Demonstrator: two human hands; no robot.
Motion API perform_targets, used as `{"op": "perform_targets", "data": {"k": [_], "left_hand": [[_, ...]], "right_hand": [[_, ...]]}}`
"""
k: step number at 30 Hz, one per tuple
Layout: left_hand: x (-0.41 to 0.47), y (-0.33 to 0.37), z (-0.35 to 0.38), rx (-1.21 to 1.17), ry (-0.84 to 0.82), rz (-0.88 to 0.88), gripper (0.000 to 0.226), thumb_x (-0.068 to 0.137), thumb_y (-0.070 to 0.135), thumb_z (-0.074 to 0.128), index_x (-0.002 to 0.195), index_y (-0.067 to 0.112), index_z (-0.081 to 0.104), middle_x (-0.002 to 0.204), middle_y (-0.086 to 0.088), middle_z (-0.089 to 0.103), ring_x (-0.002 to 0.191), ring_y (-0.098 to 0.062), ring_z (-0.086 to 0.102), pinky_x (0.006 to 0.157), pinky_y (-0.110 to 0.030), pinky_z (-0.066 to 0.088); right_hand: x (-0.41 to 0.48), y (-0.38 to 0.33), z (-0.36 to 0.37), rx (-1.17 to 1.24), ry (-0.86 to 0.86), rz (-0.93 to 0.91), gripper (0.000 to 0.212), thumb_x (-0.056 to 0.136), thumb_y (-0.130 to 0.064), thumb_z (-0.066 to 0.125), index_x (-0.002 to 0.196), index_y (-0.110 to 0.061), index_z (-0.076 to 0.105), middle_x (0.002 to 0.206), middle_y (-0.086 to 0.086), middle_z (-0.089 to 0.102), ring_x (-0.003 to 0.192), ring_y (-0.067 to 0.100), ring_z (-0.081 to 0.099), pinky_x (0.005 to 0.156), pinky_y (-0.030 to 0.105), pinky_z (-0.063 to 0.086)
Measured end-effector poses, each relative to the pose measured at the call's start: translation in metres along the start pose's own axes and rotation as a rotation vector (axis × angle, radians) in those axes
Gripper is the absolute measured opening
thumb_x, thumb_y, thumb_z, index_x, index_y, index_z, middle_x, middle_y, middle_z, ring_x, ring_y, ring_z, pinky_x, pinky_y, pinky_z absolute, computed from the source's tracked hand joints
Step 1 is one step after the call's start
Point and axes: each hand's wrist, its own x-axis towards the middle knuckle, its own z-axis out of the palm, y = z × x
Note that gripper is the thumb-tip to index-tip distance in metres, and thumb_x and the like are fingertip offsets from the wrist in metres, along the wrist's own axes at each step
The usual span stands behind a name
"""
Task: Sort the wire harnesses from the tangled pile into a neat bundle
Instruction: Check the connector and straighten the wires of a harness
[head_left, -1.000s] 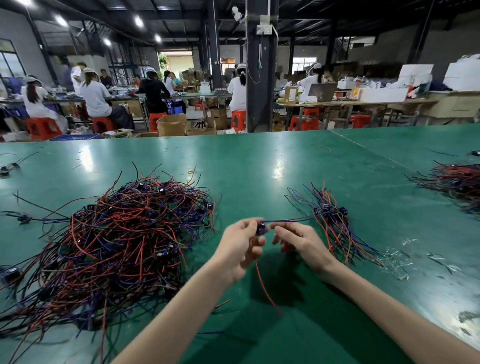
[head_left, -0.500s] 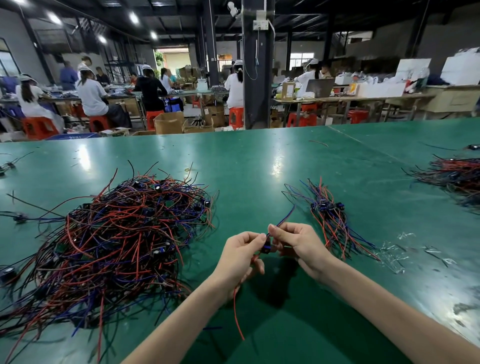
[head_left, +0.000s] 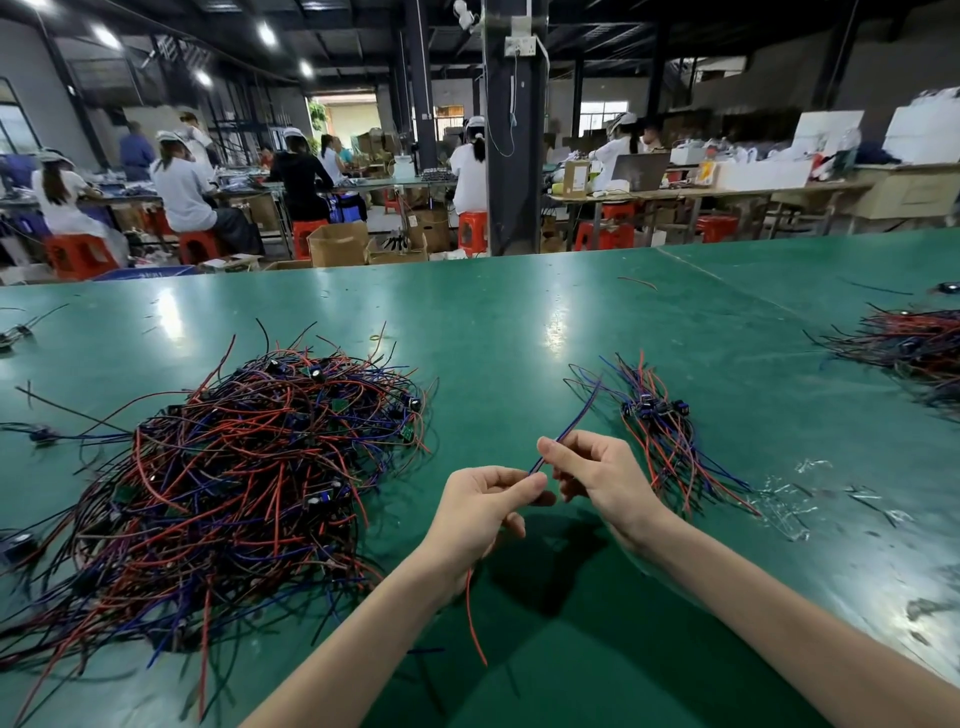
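Twice pinched, at centre, by left hand and right hand: one wire harness, blue lead pointing to 1 o'clock, red lead hanging toward 6; tangled pile at 9 o'clock, neat bundle at 2; best drawn straight first, then laid alongside bundle, connectors aligned.

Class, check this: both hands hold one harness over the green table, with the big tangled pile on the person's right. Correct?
No. The head view shows the tangled pile on the person's left; the left hand and right hand do hold one harness.
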Motion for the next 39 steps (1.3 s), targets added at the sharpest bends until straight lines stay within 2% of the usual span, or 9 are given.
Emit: {"op": "perform_targets", "data": {"k": [6,9,13,16,18,20,26,31,39], "left_hand": [[-0.003,-0.001,0.003,-0.002,-0.068,0.033,0.006,0.082,0.008,0.070,0.085,0.003,0.068,0.074,-0.005,0.072,0.040,0.001,0.048,0.040,-0.011,0.034],[-0.003,0.000,0.002,0.050,-0.067,-0.014,0.009,0.083,0.015,0.070,0.088,0.007,0.068,0.079,-0.004,0.073,0.039,-0.003,0.043,0.035,-0.014,0.028],[-0.005,0.002,0.004,0.023,-0.066,-0.058,0.014,0.091,0.023,0.060,0.081,0.014,0.064,0.073,0.004,0.071,0.041,-0.005,0.049,0.030,-0.012,0.019],[-0.007,0.003,0.005,-0.022,-0.050,-0.060,0.017,0.091,0.022,0.060,0.077,0.014,0.063,0.069,0.004,0.068,0.049,-0.008,0.058,0.033,-0.015,0.032],[-0.006,0.002,0.005,-0.095,-0.039,-0.082,0.015,0.089,0.015,0.062,0.075,0.010,0.063,0.073,-0.005,0.066,0.059,-0.014,0.062,0.044,-0.021,0.047],[-0.005,0.003,0.005,-0.134,-0.020,-0.100,0.014,0.087,0.007,0.062,0.072,0.006,0.063,0.076,-0.014,0.062,0.065,-0.021,0.061,0.051,-0.025,0.053],[-0.006,0.006,0.003,-0.124,-0.053,-0.137,0.018,0.085,-0.001,0.061,0.067,0.004,0.062,0.059,-0.009,0.060,0.046,-0.013,0.054,0.048,-0.025,0.053],[-0.006,0.006,0.005,-0.135,-0.068,-0.168,0.019,0.085,-0.006,0.060,0.073,0.004,0.072,0.062,-0.010,0.058,0.047,-0.016,0.054,0.050,-0.028,0.057],[-0.005,0.009,0.004,-0.097,-0.113,-0.187,0.016,0.086,-0.003,0.061,0.073,-0.002,0.070,0.060,-0.014,0.062,0.049,-0.018,0.059,0.051,-0.025,0.056]], "right_hand": [[0.000,-0.001,0.001,0.001,-0.009,0.005,0.024,0.084,-0.015,0.068,0.062,-0.008,0.060,0.049,-0.002,0.052,0.044,0.009,0.045,0.046,0.019,0.041],[0.000,-0.002,0.001,-0.008,-0.015,0.005,0.022,0.083,-0.013,0.069,0.064,-0.007,0.061,0.049,-0.002,0.053,0.043,0.009,0.045,0.045,0.018,0.040],[-0.001,-0.002,0.001,-0.016,-0.022,0.011,0.022,0.081,-0.016,0.072,0.061,-0.011,0.063,0.051,0.000,0.056,0.045,0.009,0.047,0.047,0.017,0.041],[-0.002,-0.002,0.002,-0.018,-0.032,0.014,0.021,0.080,-0.017,0.073,0.060,-0.013,0.064,0.053,-0.002,0.059,0.047,0.007,0.049,0.048,0.016,0.041],[-0.002,-0.003,0.003,-0.020,-0.031,0.011,0.020,0.080,-0.015,0.073,0.062,-0.011,0.064,0.052,-0.003,0.058,0.046,0.006,0.047,0.047,0.016,0.040],[-0.002,-0.004,0.004,-0.008,-0.031,0.021,0.019,0.082,-0.012,0.071,0.064,-0.008,0.065,0.054,-0.001,0.059,0.046,0.007,0.047,0.046,0.016,0.040],[0.003,-0.008,-0.003,0.088,0.044,0.087,0.015,0.084,-0.009,0.067,0.071,-0.003,0.068,0.055,0.000,0.060,0.044,0.007,0.047,0.046,0.017,0.043],[0.013,-0.015,-0.019,0.112,0.152,0.101,0.012,0.082,-0.010,0.069,0.072,-0.004,0.068,0.055,-0.001,0.062,0.044,0.006,0.048,0.047,0.019,0.046],[0.022,-0.021,-0.034,0.193,0.279,0.110,0.011,0.078,-0.003,0.072,0.072,-0.008,0.064,0.056,0.001,0.058,0.043,0.006,0.051,0.045,0.017,0.046]]}}
